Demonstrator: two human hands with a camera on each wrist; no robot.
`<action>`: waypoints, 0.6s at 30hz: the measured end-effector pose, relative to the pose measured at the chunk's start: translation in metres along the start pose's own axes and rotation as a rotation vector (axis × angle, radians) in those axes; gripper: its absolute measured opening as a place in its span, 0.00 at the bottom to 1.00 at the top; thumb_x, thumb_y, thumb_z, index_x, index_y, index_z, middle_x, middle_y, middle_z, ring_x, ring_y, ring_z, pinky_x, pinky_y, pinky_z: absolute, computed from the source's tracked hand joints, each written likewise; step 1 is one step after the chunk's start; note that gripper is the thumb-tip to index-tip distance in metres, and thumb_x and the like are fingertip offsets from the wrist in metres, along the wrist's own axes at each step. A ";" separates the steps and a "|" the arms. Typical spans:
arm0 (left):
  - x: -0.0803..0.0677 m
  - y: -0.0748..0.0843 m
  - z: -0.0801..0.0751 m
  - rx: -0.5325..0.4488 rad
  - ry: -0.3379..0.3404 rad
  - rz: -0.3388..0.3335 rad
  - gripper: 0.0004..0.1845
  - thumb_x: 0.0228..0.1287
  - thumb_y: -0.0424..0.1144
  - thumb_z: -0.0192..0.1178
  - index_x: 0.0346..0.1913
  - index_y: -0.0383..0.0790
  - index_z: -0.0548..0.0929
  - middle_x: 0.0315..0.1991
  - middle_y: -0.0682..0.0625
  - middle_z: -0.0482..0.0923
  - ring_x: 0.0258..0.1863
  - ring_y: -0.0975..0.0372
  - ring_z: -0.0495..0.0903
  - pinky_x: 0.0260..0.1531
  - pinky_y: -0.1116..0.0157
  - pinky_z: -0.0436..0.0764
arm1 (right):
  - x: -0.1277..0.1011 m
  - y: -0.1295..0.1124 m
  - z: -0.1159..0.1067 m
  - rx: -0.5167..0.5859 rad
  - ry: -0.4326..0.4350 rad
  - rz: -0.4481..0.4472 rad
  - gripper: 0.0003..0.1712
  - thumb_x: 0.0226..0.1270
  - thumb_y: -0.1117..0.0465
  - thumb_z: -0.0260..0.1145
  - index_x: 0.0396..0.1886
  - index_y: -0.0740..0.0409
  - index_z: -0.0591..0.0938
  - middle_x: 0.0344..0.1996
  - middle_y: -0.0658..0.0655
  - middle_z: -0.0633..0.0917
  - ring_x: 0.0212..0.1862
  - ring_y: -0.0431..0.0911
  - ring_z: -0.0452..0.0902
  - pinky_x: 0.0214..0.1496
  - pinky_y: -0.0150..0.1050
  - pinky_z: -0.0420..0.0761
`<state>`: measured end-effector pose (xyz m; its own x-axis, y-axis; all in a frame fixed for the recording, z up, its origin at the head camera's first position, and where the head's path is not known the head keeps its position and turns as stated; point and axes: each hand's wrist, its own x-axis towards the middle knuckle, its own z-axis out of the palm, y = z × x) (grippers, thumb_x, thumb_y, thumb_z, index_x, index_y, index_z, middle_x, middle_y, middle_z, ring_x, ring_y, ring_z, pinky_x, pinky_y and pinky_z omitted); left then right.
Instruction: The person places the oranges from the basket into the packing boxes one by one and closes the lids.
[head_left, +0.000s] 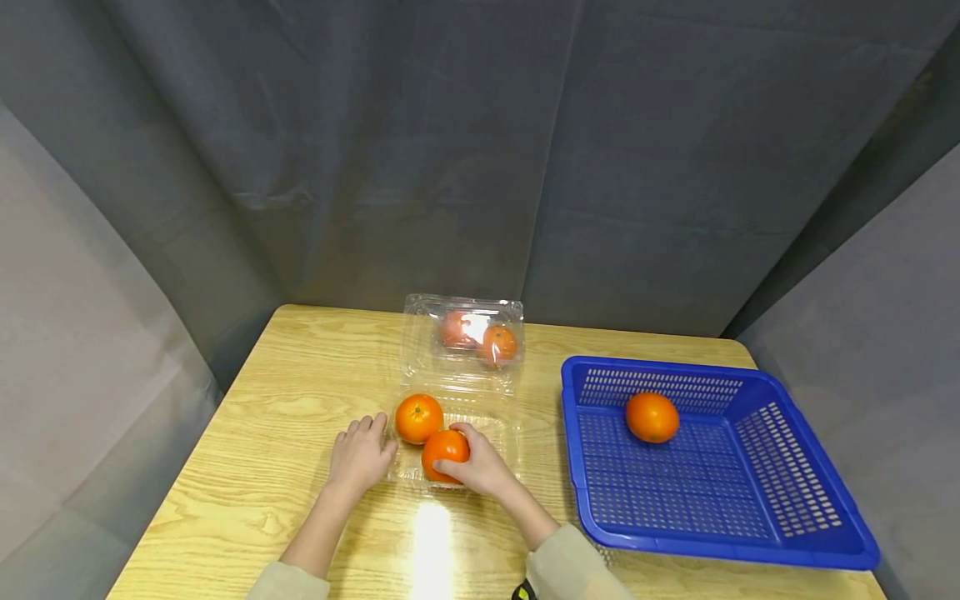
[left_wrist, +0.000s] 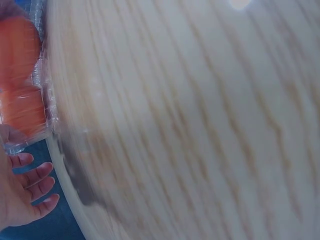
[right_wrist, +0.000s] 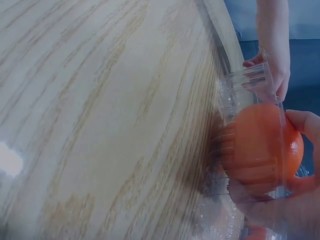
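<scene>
A clear plastic clamshell box (head_left: 498, 425) lies open on the wooden table. In its tray sit two oranges, one (head_left: 419, 418) at the left and another (head_left: 446, 450) nearer the front. My right hand (head_left: 480, 467) grips the front orange with thumb and fingers; the right wrist view shows this orange (right_wrist: 255, 145) through the box wall. At the tray's left edge is my left hand (head_left: 362, 454), its fingers loosely extended and holding nothing. Whether it touches the box I cannot tell. Two more round orange-red fruits (head_left: 498, 343) show through the raised lid (head_left: 420, 350).
To the right stands a blue plastic basket (head_left: 817, 450) with perforated walls and a single orange (head_left: 652, 417) inside. A grey curtain (head_left: 420, 167) hangs behind the table (head_left: 247, 467). Part of a small black and yellow object (head_left: 523, 592) shows at the bottom edge.
</scene>
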<state>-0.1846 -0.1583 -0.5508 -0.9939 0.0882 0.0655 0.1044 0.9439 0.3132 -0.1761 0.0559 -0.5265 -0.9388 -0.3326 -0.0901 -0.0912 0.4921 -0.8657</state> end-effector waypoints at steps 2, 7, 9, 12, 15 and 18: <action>0.000 0.000 0.000 -0.003 -0.002 -0.001 0.24 0.61 0.48 0.50 0.56 0.38 0.71 0.47 0.41 0.74 0.45 0.49 0.72 0.42 0.50 0.71 | 0.000 0.000 0.000 0.000 -0.006 0.005 0.37 0.52 0.55 0.68 0.59 0.66 0.67 0.47 0.64 0.76 0.42 0.52 0.75 0.40 0.47 0.77; 0.000 0.000 0.000 -0.012 -0.010 -0.008 0.25 0.61 0.48 0.50 0.57 0.38 0.70 0.49 0.40 0.74 0.48 0.48 0.72 0.44 0.49 0.71 | 0.001 0.001 0.001 0.004 -0.026 0.013 0.37 0.53 0.55 0.67 0.60 0.66 0.66 0.48 0.64 0.75 0.43 0.53 0.75 0.40 0.47 0.77; 0.000 0.000 0.000 -0.014 -0.011 -0.010 0.25 0.61 0.49 0.50 0.57 0.38 0.70 0.49 0.40 0.74 0.48 0.48 0.72 0.45 0.49 0.71 | 0.001 0.000 0.001 0.005 -0.030 0.019 0.37 0.53 0.55 0.67 0.60 0.66 0.65 0.48 0.65 0.75 0.43 0.53 0.75 0.40 0.47 0.77; 0.000 0.000 0.000 -0.020 -0.010 -0.012 0.25 0.61 0.49 0.50 0.58 0.38 0.70 0.50 0.39 0.74 0.49 0.48 0.72 0.45 0.48 0.71 | 0.000 -0.002 0.000 0.007 -0.031 0.028 0.37 0.53 0.55 0.66 0.60 0.65 0.65 0.47 0.65 0.75 0.43 0.53 0.75 0.41 0.47 0.77; -0.001 0.000 0.000 -0.025 -0.010 -0.011 0.25 0.61 0.48 0.50 0.58 0.37 0.70 0.50 0.39 0.73 0.50 0.47 0.71 0.46 0.48 0.70 | 0.000 -0.003 -0.001 0.005 -0.032 0.030 0.37 0.53 0.55 0.66 0.60 0.65 0.65 0.47 0.65 0.75 0.43 0.53 0.75 0.41 0.47 0.77; -0.001 0.000 0.000 -0.030 -0.011 -0.011 0.26 0.61 0.48 0.50 0.58 0.37 0.70 0.51 0.39 0.73 0.50 0.47 0.71 0.46 0.47 0.70 | 0.000 -0.003 -0.002 -0.004 -0.040 0.041 0.37 0.53 0.54 0.65 0.61 0.65 0.65 0.47 0.65 0.75 0.42 0.53 0.75 0.41 0.47 0.77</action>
<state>-0.1838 -0.1583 -0.5508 -0.9954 0.0810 0.0516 0.0938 0.9350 0.3421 -0.1766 0.0560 -0.5227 -0.9275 -0.3446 -0.1450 -0.0547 0.5087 -0.8592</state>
